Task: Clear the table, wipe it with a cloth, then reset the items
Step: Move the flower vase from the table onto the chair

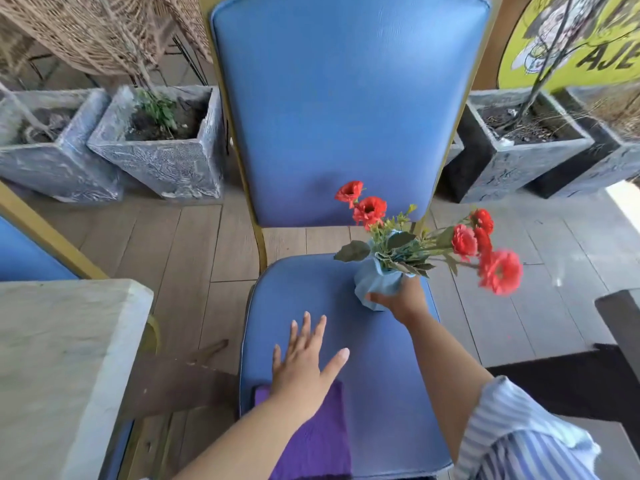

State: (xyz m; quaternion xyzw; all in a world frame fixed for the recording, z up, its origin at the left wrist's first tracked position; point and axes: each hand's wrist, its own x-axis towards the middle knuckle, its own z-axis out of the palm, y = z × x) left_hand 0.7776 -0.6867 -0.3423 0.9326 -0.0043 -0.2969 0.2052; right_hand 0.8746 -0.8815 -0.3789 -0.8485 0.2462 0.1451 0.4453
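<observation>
While the left hand (pixel 304 362) spreads flat above the purple cloth (pixel 311 434), the right hand (pixel 401 299) grips the blue vase (pixel 375 280) on the chair seat (pixel 381 393).

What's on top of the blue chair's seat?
A purple cloth lies at the front of the seat, partly hidden under the left hand and forearm. The right hand grips a blue vase of red flowers over it; contact is unclear.
</observation>
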